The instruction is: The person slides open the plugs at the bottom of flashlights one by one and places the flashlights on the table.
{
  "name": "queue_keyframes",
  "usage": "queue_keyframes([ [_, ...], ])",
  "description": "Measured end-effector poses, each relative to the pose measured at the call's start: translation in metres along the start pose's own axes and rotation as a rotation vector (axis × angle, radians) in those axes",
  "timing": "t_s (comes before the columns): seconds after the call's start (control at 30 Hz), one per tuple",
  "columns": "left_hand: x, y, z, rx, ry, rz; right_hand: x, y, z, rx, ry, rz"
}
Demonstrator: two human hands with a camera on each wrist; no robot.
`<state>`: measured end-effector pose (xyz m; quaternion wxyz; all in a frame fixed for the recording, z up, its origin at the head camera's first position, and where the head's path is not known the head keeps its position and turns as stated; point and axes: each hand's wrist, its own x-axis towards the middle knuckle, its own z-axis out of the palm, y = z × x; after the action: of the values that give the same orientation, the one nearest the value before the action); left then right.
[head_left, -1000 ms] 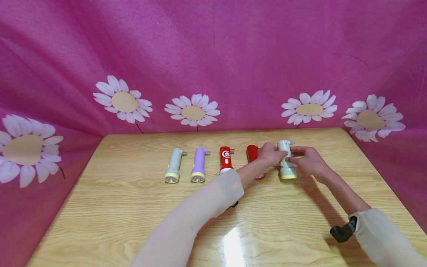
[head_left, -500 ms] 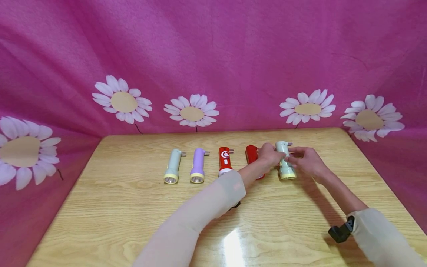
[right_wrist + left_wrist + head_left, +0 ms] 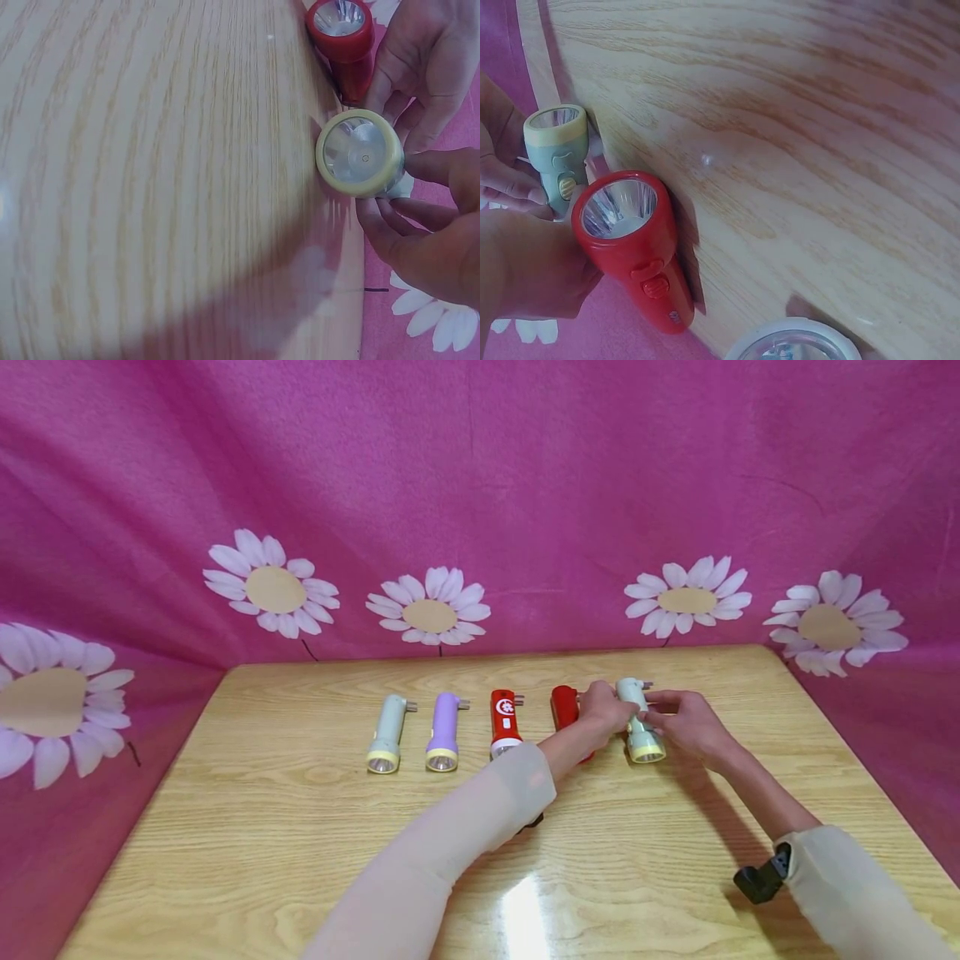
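Both hands are at a pale green flashlight (image 3: 642, 739) with a cream rim, at the right end of a row. My left hand (image 3: 606, 708) grips its body from the left and my right hand (image 3: 690, 720) pinches it from the right. Its lens end faces the front of the table, and a plug sticks out near its far end. Just left of it lies a red flashlight (image 3: 564, 707), partly behind my left hand. In the right wrist view, the green flashlight's round lens (image 3: 360, 154) shows between the fingers of both hands.
Farther left on the wooden table (image 3: 262, 843) lie a red-and-white flashlight (image 3: 505, 714), a purple flashlight (image 3: 444, 727) and another pale green flashlight (image 3: 389, 727). A pink cloth (image 3: 525, 485) with daisies hangs behind the table. My left sleeve (image 3: 450, 852) crosses the middle.
The held flashlight's far end has swung slightly left, and its lens end has turned a little more into view. Both hands stay on it. The other flashlights keep their places in the row.
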<state>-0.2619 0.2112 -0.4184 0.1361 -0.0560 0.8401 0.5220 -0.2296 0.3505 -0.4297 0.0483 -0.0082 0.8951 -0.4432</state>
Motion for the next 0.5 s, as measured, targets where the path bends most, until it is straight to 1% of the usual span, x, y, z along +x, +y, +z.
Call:
queue_keyframes([
  [0.3, -0.0011, -0.0021, 0.0000, -0.020, -0.004, 0.005, 0.0003, 0.0004, 0.0002, -0.024, -0.002, -0.018],
  [0.5, -0.0008, -0.0017, 0.0011, 0.011, -0.005, -0.008, 0.0015, 0.0013, -0.0001, -0.011, -0.022, -0.006],
])
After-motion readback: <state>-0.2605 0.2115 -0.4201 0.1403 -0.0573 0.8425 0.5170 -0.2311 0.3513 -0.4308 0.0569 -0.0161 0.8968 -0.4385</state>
